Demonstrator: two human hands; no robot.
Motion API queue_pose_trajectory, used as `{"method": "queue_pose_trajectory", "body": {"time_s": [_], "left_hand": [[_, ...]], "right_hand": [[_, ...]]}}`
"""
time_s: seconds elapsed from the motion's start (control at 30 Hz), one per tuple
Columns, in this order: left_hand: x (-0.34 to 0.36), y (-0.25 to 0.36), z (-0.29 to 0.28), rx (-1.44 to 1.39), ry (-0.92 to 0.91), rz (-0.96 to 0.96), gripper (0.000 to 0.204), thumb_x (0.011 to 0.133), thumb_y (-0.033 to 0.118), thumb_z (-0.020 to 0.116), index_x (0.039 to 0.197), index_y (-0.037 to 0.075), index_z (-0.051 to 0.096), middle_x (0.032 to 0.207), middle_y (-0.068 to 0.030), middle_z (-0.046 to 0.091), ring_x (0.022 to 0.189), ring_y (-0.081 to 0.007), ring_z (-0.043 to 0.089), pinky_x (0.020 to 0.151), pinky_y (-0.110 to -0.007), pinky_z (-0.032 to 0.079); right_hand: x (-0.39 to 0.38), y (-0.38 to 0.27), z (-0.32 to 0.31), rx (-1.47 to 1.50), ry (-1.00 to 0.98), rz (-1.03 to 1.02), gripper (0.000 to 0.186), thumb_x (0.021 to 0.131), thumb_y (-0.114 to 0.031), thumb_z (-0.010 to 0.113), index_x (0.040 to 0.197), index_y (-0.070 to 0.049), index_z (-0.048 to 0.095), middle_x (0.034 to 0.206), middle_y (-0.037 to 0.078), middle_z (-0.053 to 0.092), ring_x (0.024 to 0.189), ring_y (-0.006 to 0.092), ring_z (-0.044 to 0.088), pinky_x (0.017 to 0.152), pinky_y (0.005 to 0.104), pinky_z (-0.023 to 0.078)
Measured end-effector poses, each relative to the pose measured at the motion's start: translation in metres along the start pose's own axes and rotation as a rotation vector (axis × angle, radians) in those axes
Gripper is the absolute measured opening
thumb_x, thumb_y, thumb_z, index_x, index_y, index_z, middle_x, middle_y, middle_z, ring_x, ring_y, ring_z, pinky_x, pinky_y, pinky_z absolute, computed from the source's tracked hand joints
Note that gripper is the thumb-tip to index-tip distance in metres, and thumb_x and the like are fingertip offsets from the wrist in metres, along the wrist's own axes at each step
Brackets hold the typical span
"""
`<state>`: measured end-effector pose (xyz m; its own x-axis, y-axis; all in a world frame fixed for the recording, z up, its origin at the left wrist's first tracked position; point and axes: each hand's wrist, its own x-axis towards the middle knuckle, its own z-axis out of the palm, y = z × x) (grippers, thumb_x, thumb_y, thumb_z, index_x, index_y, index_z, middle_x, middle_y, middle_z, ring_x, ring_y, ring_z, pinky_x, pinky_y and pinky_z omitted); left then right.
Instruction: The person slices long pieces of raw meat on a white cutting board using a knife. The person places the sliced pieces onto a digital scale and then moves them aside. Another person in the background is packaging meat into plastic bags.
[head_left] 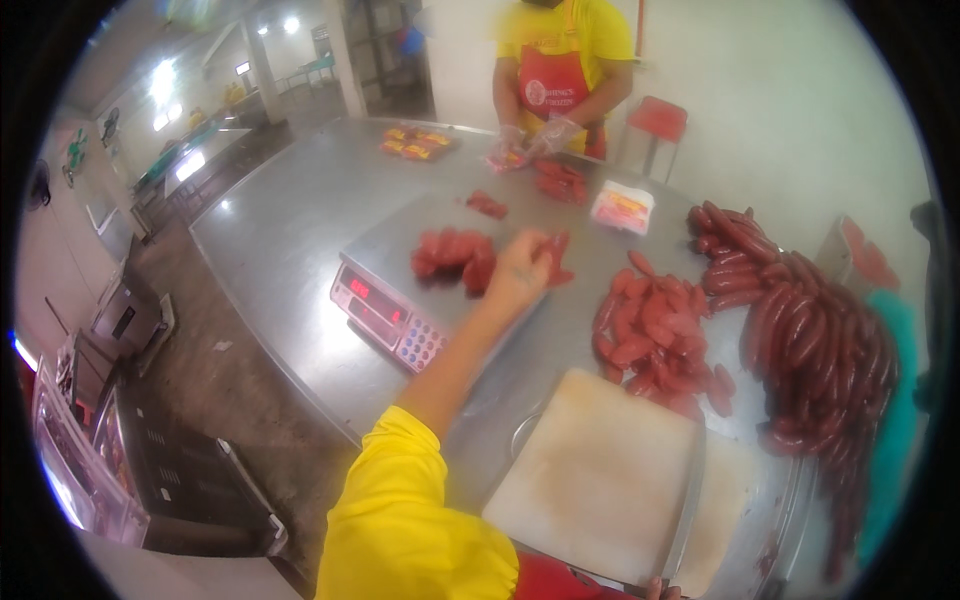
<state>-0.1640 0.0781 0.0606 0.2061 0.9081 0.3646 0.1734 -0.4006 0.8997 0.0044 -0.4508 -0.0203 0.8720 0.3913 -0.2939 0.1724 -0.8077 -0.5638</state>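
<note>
My left hand (522,272) reaches over the weighing scale (372,310), its fingers closed on some red sausage pieces (557,262) at the platform's right side. Beside it on the scale lies a heap of sausage pieces (455,255), and a smaller group (487,204) sits behind. At the lower edge, only the fingertips of my right hand (660,590) show, closed at the handle end of a long knife (690,510). The blade lies along the right side of a white cutting board (600,465). The rest of that hand is cut off.
A pile of cut sausages (655,325) lies behind the board; long linked sausages (815,325) heap at the right. Across the metal table (290,210), a co-worker's gloved hands (535,145) handle sausages. Yellow-red packs (415,143) and a white pack (622,207) lie there.
</note>
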Motion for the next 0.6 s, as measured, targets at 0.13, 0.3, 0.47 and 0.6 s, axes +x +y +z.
{"method": "queue_pose_trajectory", "body": {"time_s": [0.13,0.3,0.47,0.6], "left_hand": [[0.005,-0.013,0.051,-0.215,-0.143,-0.009,0.039,0.089,0.012,0.061,0.123,-0.001,0.049,0.102,-0.0162,0.066,0.080,-0.0182,0.064,0.071,-0.030,0.051],[-0.018,0.012,0.089,0.194,-0.319,0.192,0.051,0.086,0.018,0.065,0.129,0.000,0.044,0.114,-0.0219,0.059,0.099,-0.0288,0.058,0.085,-0.035,0.047],[-0.026,0.030,0.035,0.502,-0.146,0.163,0.079,0.078,0.034,0.072,0.140,0.004,0.034,0.142,-0.0263,0.036,0.133,-0.0392,0.034,0.105,-0.046,0.033],[-0.029,0.015,-0.025,1.022,0.232,-0.032,0.111,0.064,0.061,0.074,0.147,0.010,0.022,0.147,-0.0277,0.023,0.139,-0.0495,0.009,0.107,-0.066,0.007]], "right_hand": [[-0.001,0.002,0.001,0.062,0.028,-0.046,0.057,0.084,-0.055,0.062,0.074,-0.001,0.051,0.066,0.018,0.053,0.061,0.0313,0.044,0.061,0.0445,0.041],[-0.002,0.000,0.003,0.061,0.039,-0.049,0.053,0.085,-0.051,0.063,0.076,0.000,0.053,0.067,0.018,0.055,0.061,0.0304,0.045,0.060,0.0422,0.043],[-0.002,0.000,0.005,0.029,0.023,0.031,0.052,0.086,-0.050,0.063,0.083,0.001,0.055,0.072,0.022,0.059,0.066,0.0337,0.052,0.065,0.0448,0.045],[0.000,-0.001,0.003,-0.052,0.027,-0.015,0.052,0.086,-0.050,0.062,0.091,0.002,0.057,0.079,0.026,0.062,0.072,0.0386,0.058,0.069,0.0470,0.046]]}}
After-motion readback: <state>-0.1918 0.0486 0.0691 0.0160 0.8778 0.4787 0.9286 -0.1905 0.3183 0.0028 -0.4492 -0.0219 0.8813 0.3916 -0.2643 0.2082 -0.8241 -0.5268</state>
